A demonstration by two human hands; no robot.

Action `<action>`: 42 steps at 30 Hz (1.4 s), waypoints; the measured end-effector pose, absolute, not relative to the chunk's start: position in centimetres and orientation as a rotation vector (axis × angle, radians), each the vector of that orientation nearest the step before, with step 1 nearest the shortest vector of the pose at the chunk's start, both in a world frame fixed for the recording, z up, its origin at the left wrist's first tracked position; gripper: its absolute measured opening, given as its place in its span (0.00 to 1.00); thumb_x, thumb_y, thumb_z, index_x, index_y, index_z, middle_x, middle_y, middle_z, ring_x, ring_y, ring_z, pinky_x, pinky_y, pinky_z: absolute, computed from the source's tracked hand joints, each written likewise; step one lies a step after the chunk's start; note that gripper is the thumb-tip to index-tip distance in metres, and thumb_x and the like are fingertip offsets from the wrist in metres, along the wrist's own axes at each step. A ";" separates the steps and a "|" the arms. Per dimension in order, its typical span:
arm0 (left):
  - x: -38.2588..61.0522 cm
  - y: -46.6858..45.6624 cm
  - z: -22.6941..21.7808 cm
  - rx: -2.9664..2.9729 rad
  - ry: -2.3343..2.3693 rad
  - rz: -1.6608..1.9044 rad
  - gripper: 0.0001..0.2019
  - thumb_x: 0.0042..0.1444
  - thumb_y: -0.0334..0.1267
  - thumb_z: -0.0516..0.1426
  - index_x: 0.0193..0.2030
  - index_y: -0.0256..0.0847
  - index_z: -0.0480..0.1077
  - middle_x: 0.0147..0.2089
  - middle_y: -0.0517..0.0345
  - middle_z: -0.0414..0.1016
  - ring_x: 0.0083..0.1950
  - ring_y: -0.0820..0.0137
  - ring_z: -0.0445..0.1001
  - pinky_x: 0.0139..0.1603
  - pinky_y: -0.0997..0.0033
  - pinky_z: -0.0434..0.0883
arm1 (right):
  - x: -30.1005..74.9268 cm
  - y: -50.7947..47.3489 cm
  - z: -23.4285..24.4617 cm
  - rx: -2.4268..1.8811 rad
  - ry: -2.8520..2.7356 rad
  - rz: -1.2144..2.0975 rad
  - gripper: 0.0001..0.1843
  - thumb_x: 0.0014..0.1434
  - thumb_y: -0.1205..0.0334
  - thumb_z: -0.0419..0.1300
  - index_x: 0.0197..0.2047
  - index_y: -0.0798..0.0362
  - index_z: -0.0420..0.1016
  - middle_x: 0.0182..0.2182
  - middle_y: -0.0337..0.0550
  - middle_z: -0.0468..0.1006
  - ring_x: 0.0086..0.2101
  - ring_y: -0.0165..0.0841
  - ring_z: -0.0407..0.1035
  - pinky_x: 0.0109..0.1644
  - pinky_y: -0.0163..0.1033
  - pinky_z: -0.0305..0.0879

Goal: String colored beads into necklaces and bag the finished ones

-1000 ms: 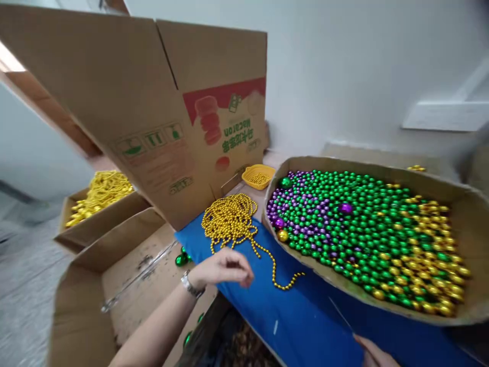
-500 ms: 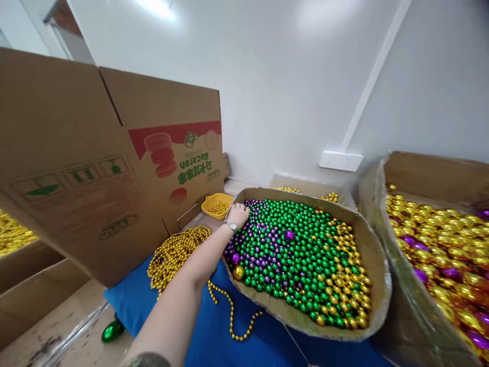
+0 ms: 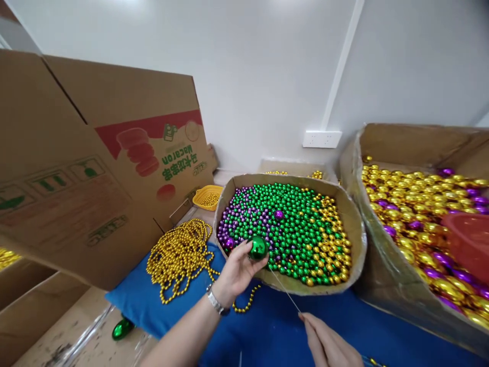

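Observation:
My left hand, with a watch on its wrist, grips a large shiny green bead between thumb and fingers. It hangs over the near edge of a cardboard bin full of small green, purple and gold beads. My right hand is at the lower right, its fingertips pinched on the near end of a thin straight needle or wire. The far end of that line reaches up to the green bead; whether it enters the bead is hidden. A few gold beads show on a thread beside my right hand.
Gold bead strings lie heaped on the blue cloth. Left stands a large carton; behind the heap, a yellow basket. A bigger bin with gold and purple beads and a red scoop-like container is on the right.
My left hand has come back from the bin's far left edge toward me and now holds a green bead. My right hand has come into view with the thin line.

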State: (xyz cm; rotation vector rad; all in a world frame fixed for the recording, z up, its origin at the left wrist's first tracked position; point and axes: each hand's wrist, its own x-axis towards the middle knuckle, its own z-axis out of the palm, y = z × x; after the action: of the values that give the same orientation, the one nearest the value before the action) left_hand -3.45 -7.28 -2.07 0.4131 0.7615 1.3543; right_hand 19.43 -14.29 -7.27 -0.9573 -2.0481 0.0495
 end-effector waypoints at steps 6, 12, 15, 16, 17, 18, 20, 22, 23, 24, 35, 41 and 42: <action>-2.2 -8.8 -2.2 0.320 0.701 1.338 0.10 0.48 0.33 0.64 0.38 0.38 0.69 0.41 0.57 0.75 0.42 0.66 0.75 0.44 0.62 0.74 | 19.3 -15.0 -6.9 -0.985 -2.059 -0.047 0.15 0.67 0.65 0.45 0.44 0.55 0.72 0.33 0.43 0.82 0.31 0.31 0.78 0.35 0.30 0.73; -2.0 -9.4 -2.1 0.443 0.726 1.314 0.12 0.49 0.35 0.64 0.40 0.40 0.69 0.41 0.57 0.73 0.42 0.67 0.73 0.41 0.64 0.74 | 19.6 -15.2 -7.7 -1.019 -2.057 -0.037 0.16 0.67 0.63 0.45 0.44 0.55 0.73 0.34 0.43 0.82 0.31 0.31 0.78 0.35 0.30 0.73; -2.0 -9.7 -1.9 0.518 0.762 1.331 0.15 0.48 0.35 0.64 0.42 0.41 0.69 0.43 0.57 0.70 0.43 0.68 0.71 0.42 0.65 0.73 | 19.7 -15.3 -7.8 -1.025 -2.071 -0.043 0.16 0.67 0.63 0.45 0.44 0.54 0.74 0.34 0.43 0.82 0.31 0.31 0.78 0.35 0.30 0.73; -1.9 -9.9 -1.8 0.555 0.779 1.339 0.16 0.47 0.35 0.65 0.43 0.41 0.69 0.44 0.57 0.69 0.43 0.68 0.71 0.42 0.65 0.73 | 19.7 -15.3 -7.8 -1.020 -2.073 -0.062 0.16 0.67 0.63 0.45 0.44 0.54 0.74 0.33 0.43 0.82 0.30 0.31 0.78 0.35 0.30 0.73; -1.9 -10.1 -1.8 0.596 0.799 1.346 0.17 0.47 0.34 0.65 0.44 0.42 0.69 0.44 0.58 0.69 0.43 0.69 0.70 0.42 0.67 0.72 | 19.6 -15.3 -7.7 -1.017 -2.077 -0.084 0.16 0.66 0.64 0.46 0.44 0.54 0.74 0.33 0.43 0.82 0.30 0.31 0.78 0.34 0.30 0.73; -1.7 -10.3 -1.8 0.641 0.821 1.353 0.19 0.46 0.34 0.66 0.45 0.42 0.69 0.44 0.58 0.69 0.43 0.69 0.70 0.42 0.69 0.72 | 19.6 -15.3 -7.7 -1.016 -2.081 -0.108 0.16 0.66 0.64 0.46 0.44 0.55 0.74 0.33 0.43 0.82 0.30 0.31 0.78 0.34 0.31 0.72; -1.4 -10.8 -2.0 0.729 0.861 1.364 0.22 0.44 0.33 0.67 0.47 0.43 0.68 0.43 0.58 0.69 0.42 0.70 0.69 0.40 0.73 0.70 | 19.4 -15.3 -7.6 -1.026 -2.089 -0.149 0.16 0.67 0.64 0.46 0.43 0.55 0.75 0.32 0.42 0.82 0.29 0.31 0.77 0.34 0.31 0.72; -1.0 -11.1 -2.2 0.799 0.890 1.357 0.24 0.42 0.32 0.68 0.48 0.43 0.68 0.43 0.58 0.69 0.41 0.71 0.69 0.40 0.75 0.68 | 19.2 -15.3 -7.6 -1.042 -2.090 -0.171 0.17 0.67 0.64 0.45 0.42 0.55 0.75 0.31 0.42 0.82 0.28 0.31 0.77 0.33 0.31 0.71; -1.0 -11.1 -2.3 0.823 0.900 1.353 0.25 0.42 0.31 0.68 0.48 0.43 0.68 0.43 0.58 0.69 0.41 0.71 0.68 0.40 0.76 0.68 | 19.2 -15.2 -7.6 -1.048 -2.089 -0.176 0.17 0.67 0.65 0.45 0.42 0.55 0.75 0.31 0.42 0.82 0.28 0.31 0.77 0.33 0.32 0.71; -1.0 -11.0 -2.3 0.837 0.910 1.352 0.25 0.42 0.32 0.68 0.49 0.43 0.68 0.44 0.57 0.69 0.42 0.71 0.68 0.40 0.75 0.67 | 19.3 -15.2 -7.7 -1.052 -2.095 -0.175 0.17 0.67 0.65 0.44 0.42 0.55 0.75 0.31 0.42 0.82 0.27 0.31 0.77 0.32 0.32 0.71; -5.7 -10.0 -1.5 1.278 0.932 1.069 0.26 0.44 0.33 0.65 0.53 0.46 0.70 0.54 0.54 0.66 0.49 0.64 0.66 0.48 0.70 0.65 | 21.8 -14.9 -6.9 -1.116 -2.089 -0.166 0.16 0.67 0.61 0.47 0.46 0.52 0.75 0.33 0.42 0.81 0.30 0.32 0.76 0.35 0.34 0.71; -5.5 -10.4 -2.1 1.197 0.810 1.025 0.26 0.45 0.30 0.65 0.52 0.45 0.66 0.52 0.52 0.68 0.46 0.67 0.69 0.44 0.71 0.66 | 21.6 -14.8 -6.4 -1.110 -2.122 -0.191 0.17 0.67 0.61 0.46 0.45 0.53 0.76 0.28 0.42 0.79 0.26 0.31 0.74 0.32 0.34 0.69; -5.4 -10.4 -2.1 1.197 0.800 1.023 0.25 0.45 0.30 0.65 0.51 0.44 0.66 0.51 0.52 0.68 0.46 0.66 0.69 0.44 0.71 0.67 | 21.6 -14.8 -6.5 -1.114 -2.121 -0.188 0.18 0.67 0.60 0.45 0.45 0.52 0.76 0.28 0.42 0.79 0.26 0.31 0.74 0.32 0.34 0.69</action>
State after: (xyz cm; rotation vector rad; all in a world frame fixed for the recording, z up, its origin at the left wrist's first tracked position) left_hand -5.42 -10.40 -2.11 1.1968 0.7998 1.0225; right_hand 21.60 -14.80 -6.49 -1.1136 -2.1207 -0.1877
